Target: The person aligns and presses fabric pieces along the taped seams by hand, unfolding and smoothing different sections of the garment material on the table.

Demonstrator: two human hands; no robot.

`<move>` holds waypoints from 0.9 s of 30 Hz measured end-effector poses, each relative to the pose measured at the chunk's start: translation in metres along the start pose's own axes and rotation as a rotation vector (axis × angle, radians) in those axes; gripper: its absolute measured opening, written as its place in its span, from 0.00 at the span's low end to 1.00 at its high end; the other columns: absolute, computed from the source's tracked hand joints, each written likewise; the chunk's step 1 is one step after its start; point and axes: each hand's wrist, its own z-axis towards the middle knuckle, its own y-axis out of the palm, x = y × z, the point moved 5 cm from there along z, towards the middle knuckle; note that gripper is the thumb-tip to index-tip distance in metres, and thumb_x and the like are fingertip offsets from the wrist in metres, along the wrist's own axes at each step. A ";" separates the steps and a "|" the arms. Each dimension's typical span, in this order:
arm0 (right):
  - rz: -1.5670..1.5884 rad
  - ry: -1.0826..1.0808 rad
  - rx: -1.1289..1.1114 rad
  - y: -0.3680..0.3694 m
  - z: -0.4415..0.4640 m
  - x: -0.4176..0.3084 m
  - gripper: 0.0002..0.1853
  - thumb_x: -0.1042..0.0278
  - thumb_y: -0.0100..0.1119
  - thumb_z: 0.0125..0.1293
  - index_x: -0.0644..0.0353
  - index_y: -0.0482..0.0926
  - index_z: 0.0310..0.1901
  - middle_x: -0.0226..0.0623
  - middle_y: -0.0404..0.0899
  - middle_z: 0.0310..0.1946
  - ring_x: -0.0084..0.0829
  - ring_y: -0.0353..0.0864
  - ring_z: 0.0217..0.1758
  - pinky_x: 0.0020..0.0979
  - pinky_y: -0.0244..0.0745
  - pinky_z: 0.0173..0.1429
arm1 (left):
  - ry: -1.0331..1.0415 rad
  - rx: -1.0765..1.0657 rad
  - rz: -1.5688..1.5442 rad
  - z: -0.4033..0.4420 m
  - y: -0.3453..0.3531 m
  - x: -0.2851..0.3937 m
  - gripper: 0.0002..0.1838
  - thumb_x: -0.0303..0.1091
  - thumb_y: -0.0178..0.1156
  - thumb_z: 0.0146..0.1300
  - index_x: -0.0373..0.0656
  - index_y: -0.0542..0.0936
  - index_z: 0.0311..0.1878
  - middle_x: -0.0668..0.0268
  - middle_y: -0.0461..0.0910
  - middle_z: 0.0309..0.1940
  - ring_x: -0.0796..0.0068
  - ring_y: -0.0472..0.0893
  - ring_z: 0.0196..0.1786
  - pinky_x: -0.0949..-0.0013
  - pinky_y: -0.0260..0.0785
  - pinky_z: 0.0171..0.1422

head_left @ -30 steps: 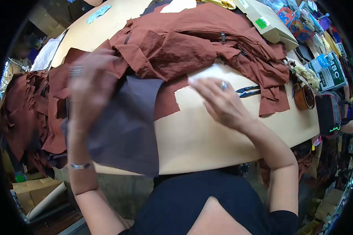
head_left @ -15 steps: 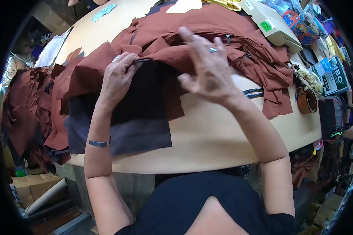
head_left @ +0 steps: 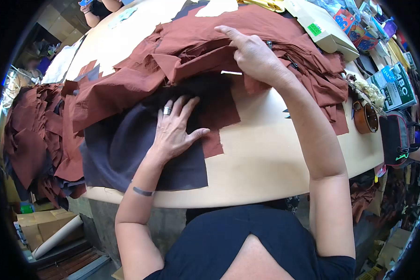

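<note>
My left hand (head_left: 172,128) lies with its fingers spread on a dark cloth piece (head_left: 121,154) near the front edge of the table. Beyond its fingertips, a long rust-brown garment (head_left: 196,37) is bunched across the table, and one fold overhangs the dark cloth. At the garment's right part is my right hand (head_left: 256,56), index finger stretched out to the left and the other fingers curled at a small rust-brown flap (head_left: 255,87). Its grip is partly hidden by the hand. Rust-brown pieces (head_left: 214,142) stick out from beneath the dark cloth.
Scissors (head_left: 286,114) lie mostly hidden behind my right forearm. A brown cup (head_left: 366,118), a green-and-white box (head_left: 394,88) and a cream carton (head_left: 319,25) stand at the right. Scraps (head_left: 32,135) heap at the left. Another person's arm (head_left: 92,17) shows at the back left.
My left hand has let go of the cloth edge, come nearer and spread flat on the dark cloth. My right hand has moved up and its fingers have curled. The garment's fold has dropped lower.
</note>
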 end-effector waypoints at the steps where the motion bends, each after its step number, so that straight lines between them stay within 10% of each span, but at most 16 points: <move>1: 0.003 -0.010 0.013 0.000 0.001 0.001 0.35 0.87 0.38 0.54 0.50 0.63 0.65 0.60 0.77 0.44 0.47 0.81 0.45 0.40 0.75 0.51 | 0.001 -0.024 -0.024 0.000 0.004 -0.004 0.20 0.43 0.60 0.57 0.44 0.75 0.50 0.61 0.72 0.50 0.57 0.68 0.56 0.51 0.59 0.59; 4: -0.055 -0.079 0.057 0.000 0.002 -0.003 0.36 0.88 0.39 0.53 0.52 0.63 0.66 0.53 0.78 0.46 0.34 0.80 0.49 0.30 0.74 0.52 | 0.045 -0.075 -0.087 0.005 0.010 -0.019 0.11 0.30 0.59 0.57 0.40 0.74 0.43 0.59 0.72 0.50 0.53 0.71 0.52 0.56 0.63 0.56; 9: 0.783 0.023 -0.211 -0.003 -0.010 0.003 0.33 0.85 0.45 0.52 0.65 0.62 0.65 0.36 0.70 0.56 0.26 0.71 0.57 0.24 0.67 0.58 | -0.070 -0.156 -0.384 0.003 -0.020 -0.064 0.06 0.24 0.53 0.60 0.36 0.72 0.40 0.48 0.73 0.36 0.48 0.74 0.38 0.59 0.67 0.44; 11: 0.884 0.051 -0.228 -0.010 -0.023 0.008 0.33 0.83 0.47 0.52 0.65 0.62 0.65 0.36 0.68 0.58 0.26 0.71 0.58 0.24 0.66 0.59 | -0.259 -0.094 -0.409 0.006 -0.069 -0.077 0.05 0.24 0.51 0.63 0.36 0.71 0.41 0.56 0.74 0.30 0.66 0.76 0.35 0.69 0.67 0.44; 15: 0.670 0.368 -0.424 0.022 -0.057 0.050 0.34 0.82 0.47 0.56 0.60 0.57 0.68 0.36 0.73 0.50 0.27 0.73 0.52 0.26 0.69 0.57 | -0.326 -0.047 -0.509 0.004 -0.107 -0.087 0.07 0.29 0.55 0.64 0.37 0.74 0.42 0.61 0.74 0.31 0.76 0.74 0.36 0.74 0.66 0.44; 17: 0.044 0.119 -0.217 0.027 -0.061 0.058 0.36 0.82 0.48 0.57 0.56 0.54 0.69 0.44 0.76 0.48 0.39 0.77 0.51 0.34 0.71 0.57 | -0.236 -0.054 -0.249 0.006 -0.095 -0.057 0.10 0.29 0.57 0.62 0.38 0.75 0.46 0.57 0.77 0.37 0.66 0.78 0.42 0.69 0.68 0.48; 22: 0.064 -0.218 0.034 0.026 -0.063 0.010 0.44 0.69 0.62 0.52 0.48 0.50 0.70 0.46 0.73 0.54 0.45 0.71 0.59 0.41 0.64 0.64 | 0.242 0.070 0.025 -0.019 -0.055 0.018 0.22 0.37 0.69 0.45 0.44 0.77 0.45 0.63 0.75 0.42 0.58 0.75 0.48 0.57 0.64 0.56; 27: -0.014 -0.311 0.175 0.056 -0.028 -0.003 0.37 0.72 0.56 0.54 0.52 0.55 0.67 0.54 0.78 0.43 0.50 0.77 0.47 0.45 0.71 0.53 | 0.011 -0.222 -0.065 -0.032 -0.013 0.036 0.27 0.45 0.65 0.50 0.40 0.74 0.51 0.55 0.70 0.49 0.54 0.70 0.53 0.55 0.63 0.57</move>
